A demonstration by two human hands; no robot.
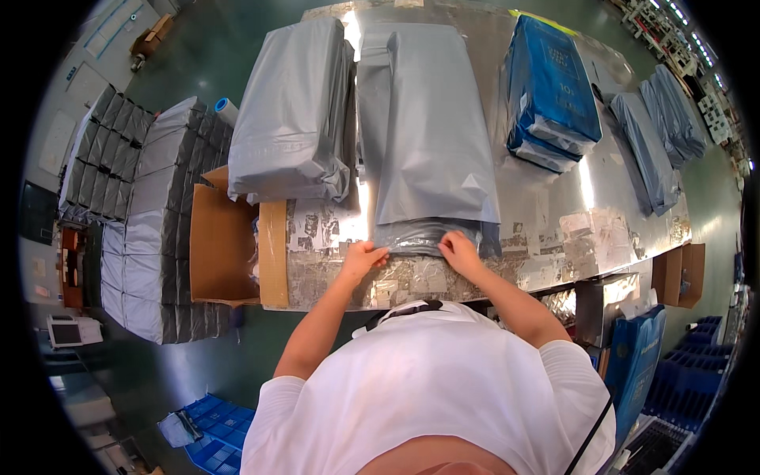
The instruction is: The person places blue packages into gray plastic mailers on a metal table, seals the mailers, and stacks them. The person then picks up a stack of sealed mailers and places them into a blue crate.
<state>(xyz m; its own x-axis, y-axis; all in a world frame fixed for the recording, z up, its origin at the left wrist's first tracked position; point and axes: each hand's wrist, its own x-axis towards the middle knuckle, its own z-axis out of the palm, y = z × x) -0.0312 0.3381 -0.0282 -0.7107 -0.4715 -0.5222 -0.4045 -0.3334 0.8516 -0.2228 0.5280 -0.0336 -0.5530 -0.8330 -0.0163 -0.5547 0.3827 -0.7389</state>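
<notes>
We stand at a metal-topped desk (313,277), our hands apart from each other, thumbs and fingers pinched on the mouth of a long grey bag (435,142) in the centre of the frame. Our left hand (364,259) grips the left of its dark inner flap, our right hand (461,253) the right. The bag bulges, but we cannot tell what fills it. Left of it lies another full grey parcel (289,111); at upper right, a blue pack (558,87). Beside the desk, at centre left, an open cardboard box (222,245) shows something pale inside, too hidden to name.
</notes>
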